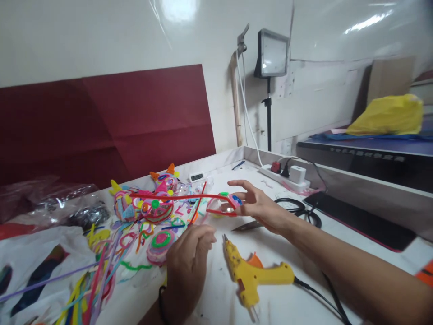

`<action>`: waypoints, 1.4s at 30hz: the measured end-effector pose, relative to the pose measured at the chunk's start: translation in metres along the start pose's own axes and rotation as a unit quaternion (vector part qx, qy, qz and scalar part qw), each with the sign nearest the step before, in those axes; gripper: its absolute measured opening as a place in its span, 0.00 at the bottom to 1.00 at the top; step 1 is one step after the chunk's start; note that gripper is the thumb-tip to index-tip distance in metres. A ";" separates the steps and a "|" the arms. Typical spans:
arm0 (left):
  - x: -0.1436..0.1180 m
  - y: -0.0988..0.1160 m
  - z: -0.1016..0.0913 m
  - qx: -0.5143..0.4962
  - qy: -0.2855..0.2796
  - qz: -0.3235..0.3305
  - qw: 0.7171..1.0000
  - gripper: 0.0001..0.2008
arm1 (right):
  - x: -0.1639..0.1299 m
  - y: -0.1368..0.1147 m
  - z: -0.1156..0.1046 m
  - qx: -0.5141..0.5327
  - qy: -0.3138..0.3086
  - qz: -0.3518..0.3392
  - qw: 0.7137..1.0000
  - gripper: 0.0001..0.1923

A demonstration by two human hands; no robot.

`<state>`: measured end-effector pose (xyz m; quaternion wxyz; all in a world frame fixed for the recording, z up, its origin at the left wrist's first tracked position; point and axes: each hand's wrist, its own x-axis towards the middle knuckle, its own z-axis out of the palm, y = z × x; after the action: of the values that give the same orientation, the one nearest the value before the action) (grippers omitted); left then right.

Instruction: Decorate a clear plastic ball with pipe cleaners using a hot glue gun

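Note:
My right hand (253, 203) grips a small clear rounded piece trimmed with pink, green and blue fuzzy strips (233, 199). From it a long red pipe cleaner (182, 197) stretches left across the view, and a short red end folds back beneath. My left hand (191, 257) is lower and nearer, its fingers bent and close together; what they hold, if anything, is hidden. Just behind it a second straight red strip (198, 204) slants upward; I cannot tell whether the hand touches it. A yellow glue gun (252, 273) lies on the table between my arms.
Colourful fuzzy figures (145, 203) and a round ringed piece (162, 243) lie left, by loose pipe cleaners (91, 289). Scissors (248, 225) rest under my right hand. A black pad (358, 220), a power strip (287, 178) and a small display (196, 177) are farther back.

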<state>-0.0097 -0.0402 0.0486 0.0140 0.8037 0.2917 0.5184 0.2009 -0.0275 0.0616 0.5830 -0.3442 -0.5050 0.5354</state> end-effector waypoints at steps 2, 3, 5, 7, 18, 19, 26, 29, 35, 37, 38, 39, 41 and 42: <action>0.002 0.006 -0.009 0.035 0.007 0.112 0.993 0.08 | 0.000 0.000 -0.001 -0.004 -0.018 -0.001 1.000 0.35; 0.003 0.008 -0.015 0.045 -0.002 0.151 0.987 0.08 | -0.001 0.000 -0.002 -0.005 -0.024 -0.002 1.000 0.35; 0.005 0.012 -0.025 0.062 -0.016 0.186 0.980 0.09 | -0.001 0.000 -0.004 -0.006 -0.034 -0.003 0.999 0.35; 0.010 0.015 -0.035 0.086 -0.026 0.198 0.976 0.12 | 0.000 0.001 -0.006 -0.007 -0.042 -0.006 0.999 0.35; 0.057 0.019 -0.021 0.241 -0.057 0.280 0.928 0.09 | -0.003 0.001 -0.005 -0.023 -0.117 0.009 0.993 0.37; 0.057 0.016 -0.019 0.232 -0.068 0.270 0.932 0.08 | -0.004 0.001 -0.005 -0.026 -0.121 0.012 0.992 0.37; 0.055 0.003 -0.021 0.173 -0.141 0.257 0.940 0.09 | -0.004 0.001 -0.005 -0.033 -0.121 0.021 0.992 0.37; 0.054 0.000 -0.023 0.142 -0.132 0.256 0.947 0.09 | -0.004 0.000 -0.003 -0.030 -0.126 0.023 0.991 0.36; 0.052 -0.003 -0.019 0.108 -0.122 0.249 0.955 0.11 | -0.005 0.000 -0.001 -0.029 -0.132 0.028 0.990 0.37; 0.052 -0.004 -0.018 0.095 -0.118 0.249 0.957 0.11 | -0.006 -0.001 -0.001 -0.027 -0.135 0.030 0.990 0.37; 0.052 -0.005 -0.017 0.086 -0.117 0.247 0.958 0.11 | -0.006 -0.001 -0.002 -0.026 -0.136 0.030 0.990 0.37; 0.052 -0.006 -0.017 0.076 -0.116 0.246 0.959 0.10 | -0.006 -0.001 -0.002 -0.026 -0.136 0.029 0.990 0.37; 0.052 -0.008 -0.016 0.056 -0.120 0.242 0.961 0.10 | -0.006 0.000 -0.003 -0.027 -0.137 0.029 0.990 0.37; 0.052 -0.009 -0.016 0.047 -0.124 0.240 0.962 0.11 | -0.006 0.000 -0.003 -0.029 -0.138 0.028 0.990 0.37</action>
<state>-0.0118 -0.0118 0.0957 -0.1129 0.9077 0.1103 0.3888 0.2045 -0.0325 0.0596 0.4819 -0.2978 -0.5862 0.5792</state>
